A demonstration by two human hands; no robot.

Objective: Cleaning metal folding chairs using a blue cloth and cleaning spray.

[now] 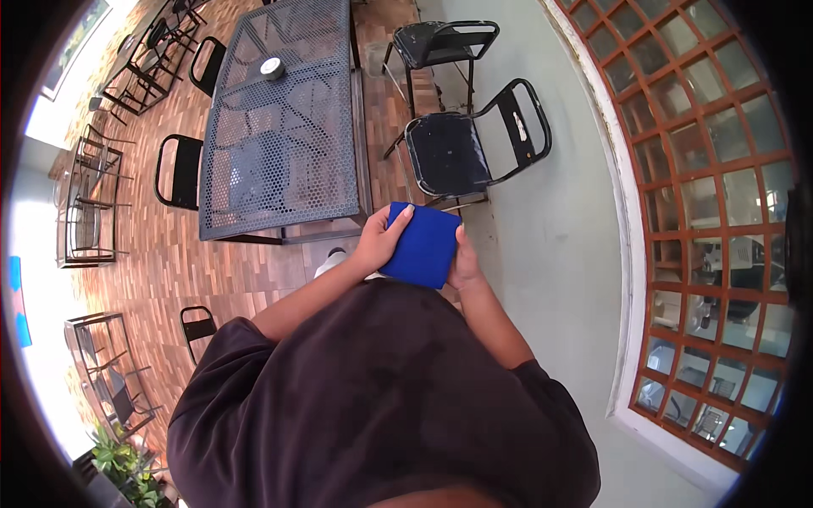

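Observation:
A folded blue cloth (420,247), roughly square, is held in front of my body at waist height. My left hand (381,241) grips its left edge, thumb lying on top near the upper corner. At the opposite edge, my right hand (465,261) holds the cloth with the fingers mostly hidden beneath it. Just beyond the cloth stands a black metal chair (448,155) with a worn seat. To its left is a table (286,159) with a perforated metal top, carrying a small round container with a white top (272,68).
Another black chair (444,44) stands farther along the wall, and two chairs (181,171) line the table's left side. A red-framed window grid (705,190) fills the right. More tables and chairs (95,203) and a leafy plant (124,467) are at the left.

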